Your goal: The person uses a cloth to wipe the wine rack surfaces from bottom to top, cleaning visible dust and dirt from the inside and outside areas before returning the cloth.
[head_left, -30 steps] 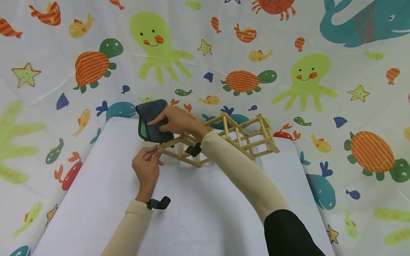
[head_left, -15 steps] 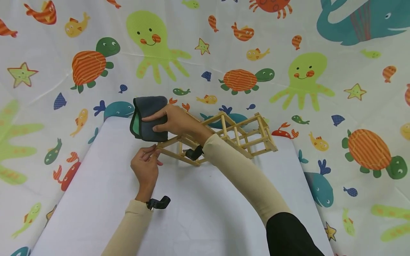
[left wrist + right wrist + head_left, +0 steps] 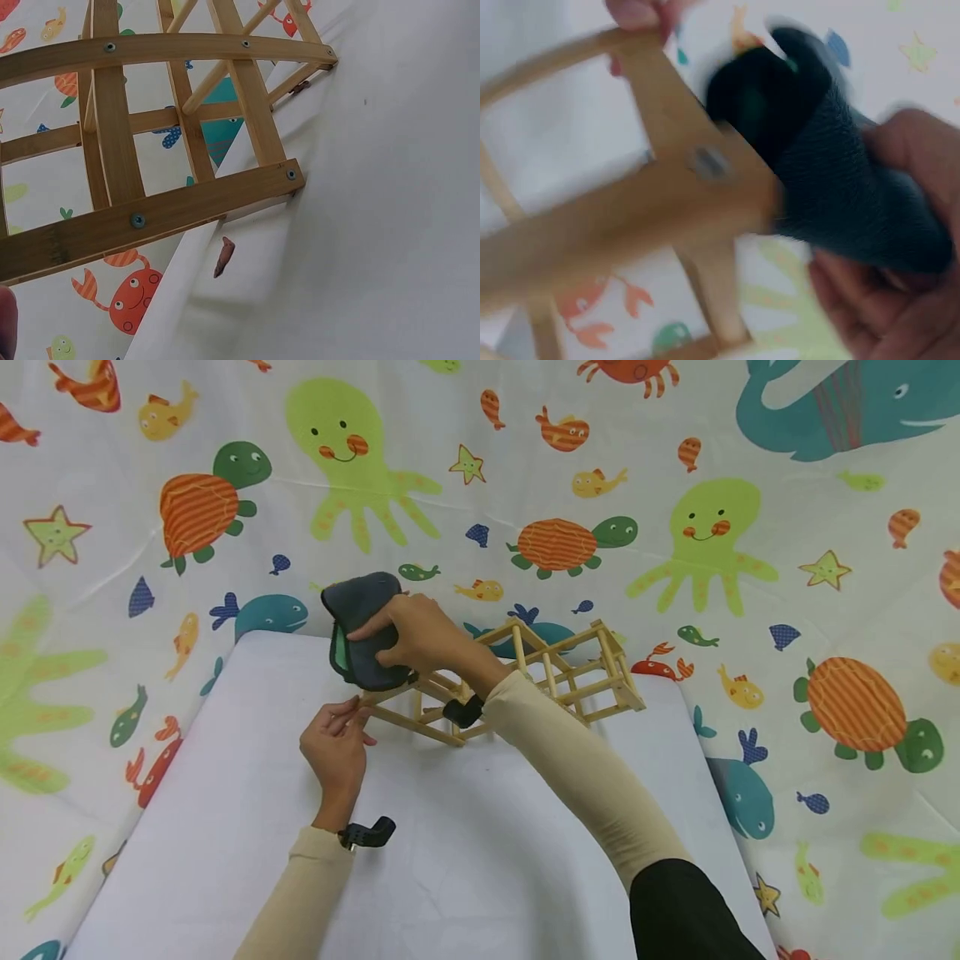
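Note:
A light wooden rack [image 3: 420, 724] of slats and rods lies at a slant across the back of the white table. Screw heads show along its slats in the left wrist view. My left hand [image 3: 334, 752] pinches the rack's left end corner. In my right hand [image 3: 433, 631] is a folded dark grey-blue cloth [image 3: 365, 597] with black edging and a green inner side. Thumb and fingers grip it from opposite sides. The right wrist view, blurred, has the cloth [image 3: 832, 180] right at the rack's end slat [image 3: 697, 180]. My right hand and forearm hide part of the rack.
White covering drapes the table [image 3: 450, 860]. Behind it hangs a curtain [image 3: 480, 410] printed with sea animals. A small reddish-brown piece [image 3: 224, 257] shows beneath the rack in the left wrist view.
The cloth in my right hand went left, then back right and slightly up, tilting as it moved. My left hand keeps its pinch on the rack's corner.

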A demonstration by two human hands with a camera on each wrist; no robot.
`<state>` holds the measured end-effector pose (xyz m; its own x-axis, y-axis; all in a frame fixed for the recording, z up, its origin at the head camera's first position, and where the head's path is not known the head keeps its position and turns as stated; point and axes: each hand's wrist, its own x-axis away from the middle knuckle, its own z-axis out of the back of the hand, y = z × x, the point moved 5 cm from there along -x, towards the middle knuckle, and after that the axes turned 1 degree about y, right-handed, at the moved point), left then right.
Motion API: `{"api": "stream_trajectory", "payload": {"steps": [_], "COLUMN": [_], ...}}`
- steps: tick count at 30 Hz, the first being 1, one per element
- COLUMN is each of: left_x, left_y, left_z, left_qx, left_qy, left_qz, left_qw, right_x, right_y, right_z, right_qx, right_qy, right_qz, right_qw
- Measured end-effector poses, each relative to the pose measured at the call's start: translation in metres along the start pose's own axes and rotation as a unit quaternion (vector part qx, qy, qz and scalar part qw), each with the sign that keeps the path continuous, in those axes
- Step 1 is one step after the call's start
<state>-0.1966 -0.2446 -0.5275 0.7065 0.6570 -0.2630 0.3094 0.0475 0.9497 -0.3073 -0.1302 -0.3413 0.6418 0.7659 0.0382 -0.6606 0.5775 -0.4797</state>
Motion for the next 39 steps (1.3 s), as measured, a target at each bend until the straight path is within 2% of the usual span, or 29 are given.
{"api": "stream_trajectory", "payload": {"steps": [2, 6, 8, 10, 12, 14, 16, 19, 21, 23, 26, 28, 30, 33, 35, 37, 39], "left_x": [0.000, 0.003, 0.004, 0.006, 0.007, 0.008, 0.007, 0.007, 0.007, 0.007, 0.008, 0.008, 0.008, 0.006, 0.005, 0.004, 0.003], "left_y": [0.000, 0.001, 0.006, 0.013, 0.022, 0.028, 0.032, 0.033, 0.033, 0.033, 0.034, 0.035, 0.035, 0.030, 0.025, 0.018, 0.012], "left_z": [0.000, -0.004, -0.007, -0.009, -0.010, -0.010, -0.010, -0.008, -0.007, -0.007, -0.008, -0.008, -0.008, -0.007, -0.006, -0.005, -0.004], "left_qx": [-0.001, -0.010, -0.021, -0.025, -0.023, -0.020, -0.016, -0.021, -0.024, -0.027, -0.032, -0.035, -0.041, -0.050, -0.063, -0.075, -0.087], "left_qy": [0.002, 0.007, 0.007, 0.006, 0.003, -0.001, -0.001, 0.003, 0.006, 0.005, -0.004, -0.006, -0.005, -0.001, 0.000, -0.001, -0.003], "left_qz": [-0.001, 0.000, 0.001, 0.006, 0.009, 0.011, 0.013, 0.012, 0.013, 0.014, 0.013, 0.011, 0.008, 0.005, 0.003, 0.002, 0.000], "left_qw": [1.0000, 0.9999, 0.9998, 0.9996, 0.9997, 0.9997, 0.9998, 0.9997, 0.9996, 0.9995, 0.9994, 0.9993, 0.9991, 0.9988, 0.9980, 0.9971, 0.9962], "right_x": [-0.001, 0.001, 0.004, 0.008, 0.014, 0.020, 0.026, 0.033, 0.035, 0.038, 0.044, 0.049, 0.053, 0.060, 0.063, 0.066, 0.070], "right_y": [-0.001, 0.007, 0.010, 0.013, 0.017, 0.021, 0.026, 0.035, 0.042, 0.052, 0.067, 0.074, 0.080, 0.085, 0.086, 0.084, 0.081], "right_z": [-0.011, -0.027, -0.021, -0.005, 0.015, 0.033, 0.046, 0.052, 0.047, 0.038, 0.025, 0.022, 0.024, 0.028, 0.024, 0.018, 0.014], "right_qx": [-0.004, 0.001, 0.012, 0.014, 0.015, 0.009, -0.018, -0.046, -0.058, -0.071, -0.126, -0.192, -0.236, -0.242, -0.221, -0.209, -0.227], "right_qy": [-0.006, -0.048, -0.062, -0.055, -0.025, 0.025, 0.079, 0.164, 0.193, 0.192, 0.145, 0.130, 0.154, 0.228, 0.236, 0.199, 0.146], "right_qz": [0.007, 0.007, 0.016, 0.023, 0.026, 0.010, -0.008, -0.021, -0.018, -0.024, -0.028, -0.033, -0.036, -0.044, -0.054, -0.043, -0.028], "right_qw": [0.9999, 0.9988, 0.9978, 0.9981, 0.9993, 0.9996, 0.9967, 0.9853, 0.9793, 0.9785, 0.9810, 0.9721, 0.9588, 0.9422, 0.9449, 0.9564, 0.9624]}}
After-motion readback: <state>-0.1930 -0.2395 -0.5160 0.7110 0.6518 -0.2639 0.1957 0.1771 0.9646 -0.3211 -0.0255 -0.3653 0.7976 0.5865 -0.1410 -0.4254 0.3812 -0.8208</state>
